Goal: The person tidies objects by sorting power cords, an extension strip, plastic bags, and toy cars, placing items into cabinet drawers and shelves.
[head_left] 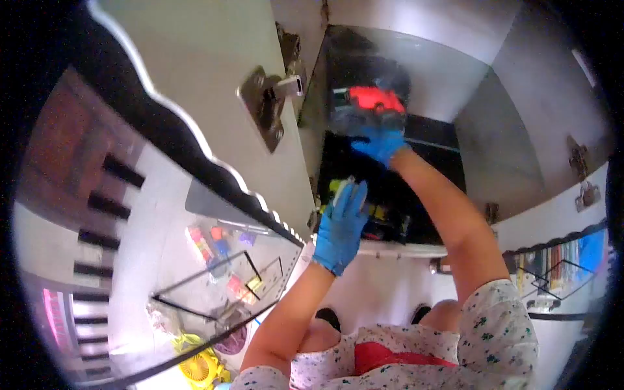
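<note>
Both hands wear blue gloves. My left hand (342, 227) is at the front edge of an open cabinet, its fingers together around something pale that is too small to make out, beside yellow-green items (336, 188). Farther in, my right hand (380, 144) is stretched out with fingers apart, just below a red toy car (376, 99) in a clear, dark-based package. Whether it touches the package cannot be made out. Dark items with yellow parts (380, 213) lie on the black cabinet floor (429, 175).
An open door (214, 84) with a metal hinge (263, 107) stands at the left. Beyond it are small colourful objects (220, 244) and a yellow fan (198, 367) on the floor. A second door with a hinge (577, 156) is at the right.
</note>
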A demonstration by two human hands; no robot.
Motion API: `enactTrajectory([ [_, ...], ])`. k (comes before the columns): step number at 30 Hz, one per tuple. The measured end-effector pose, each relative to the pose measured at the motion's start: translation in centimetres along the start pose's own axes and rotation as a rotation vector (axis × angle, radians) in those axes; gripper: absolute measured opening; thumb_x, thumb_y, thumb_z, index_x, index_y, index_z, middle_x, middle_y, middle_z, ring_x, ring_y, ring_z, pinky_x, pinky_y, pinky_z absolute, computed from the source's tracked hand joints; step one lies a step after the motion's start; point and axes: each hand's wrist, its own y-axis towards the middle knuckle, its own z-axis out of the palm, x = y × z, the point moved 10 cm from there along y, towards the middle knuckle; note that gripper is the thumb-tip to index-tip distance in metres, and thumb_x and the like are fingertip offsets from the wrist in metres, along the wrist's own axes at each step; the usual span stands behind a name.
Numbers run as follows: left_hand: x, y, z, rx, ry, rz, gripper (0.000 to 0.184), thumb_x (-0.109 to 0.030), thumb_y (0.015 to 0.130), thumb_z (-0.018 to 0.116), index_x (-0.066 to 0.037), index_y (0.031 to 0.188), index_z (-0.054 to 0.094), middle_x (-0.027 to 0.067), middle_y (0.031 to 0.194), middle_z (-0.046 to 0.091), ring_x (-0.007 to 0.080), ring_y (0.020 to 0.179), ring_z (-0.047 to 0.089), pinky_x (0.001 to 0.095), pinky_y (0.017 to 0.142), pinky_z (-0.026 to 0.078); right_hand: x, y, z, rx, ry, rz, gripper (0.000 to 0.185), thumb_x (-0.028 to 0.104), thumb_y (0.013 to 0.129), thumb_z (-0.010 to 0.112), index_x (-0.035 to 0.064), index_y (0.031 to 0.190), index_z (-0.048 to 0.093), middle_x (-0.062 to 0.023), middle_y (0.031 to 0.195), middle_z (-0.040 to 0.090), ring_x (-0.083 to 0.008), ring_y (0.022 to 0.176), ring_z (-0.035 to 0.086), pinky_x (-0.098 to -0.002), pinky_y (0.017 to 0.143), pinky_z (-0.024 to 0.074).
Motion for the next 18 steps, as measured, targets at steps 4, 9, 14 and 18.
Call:
enactTrajectory([
  [4, -0.9, -0.9, -4.6, -0.079, -0.003, -0.070, 0.065, -0.018, 0.073, 0.052, -0.010, 0.135, 0.032, 0.0163, 0.142, 0.022, 0.0338, 0.131, 0.020, 0.0474, 0.099, 0.026, -1.7, -7.5, -2.2, 0.224, 0.823, 0.356, 0.071, 0.034, 0.073, 0.067, 0.0056, 0.130, 0.037, -0.0155, 0.130, 0.041, -0.0329, 0.117, 0.042, -0.0380, 0.098, 0.0350],
  [9, -10.2, -4.9, -9.2, -0.072, -0.291, 0.109, 0.045, -0.018, 0.078, 0.048, -0.002, 0.121, 0.045, 0.0173, 0.124, 0.043, 0.0345, 0.114, 0.041, 0.0462, 0.093, 0.034, 3.1, -16.7, -4.5, 0.193, 0.702, 0.231, 0.094, 0.035, 0.063, 0.076, 0.0009, 0.135, 0.026, -0.0241, 0.129, 0.039, -0.0370, 0.117, 0.041, -0.0378, 0.099, 0.0346],
  [14, -16.8, -11.1, -4.9, 0.206, -0.373, 0.174, 0.042, -0.023, 0.080, 0.048, -0.003, 0.117, 0.049, 0.0187, 0.110, 0.054, 0.0332, 0.098, 0.052, 0.0456, 0.084, 0.040, 3.5, -15.9, -4.4, 0.362, 0.735, 0.532, 0.096, 0.035, 0.065, 0.076, 0.0027, 0.137, 0.021, -0.0255, 0.126, 0.040, -0.0368, 0.115, 0.044, -0.0392, 0.095, 0.0378],
  [18, -15.8, -13.4, 0.1, 0.419, -0.356, 0.150, 0.046, -0.026, 0.078, 0.050, -0.006, 0.119, 0.049, 0.0177, 0.111, 0.054, 0.0331, 0.100, 0.052, 0.0467, 0.082, 0.041, 1.7, -15.3, -2.5, 0.432, 0.728, 0.595, 0.095, 0.037, 0.066, 0.075, 0.0069, 0.137, 0.021, -0.0255, 0.127, 0.040, -0.0365, 0.114, 0.044, -0.0382, 0.095, 0.0384],
])
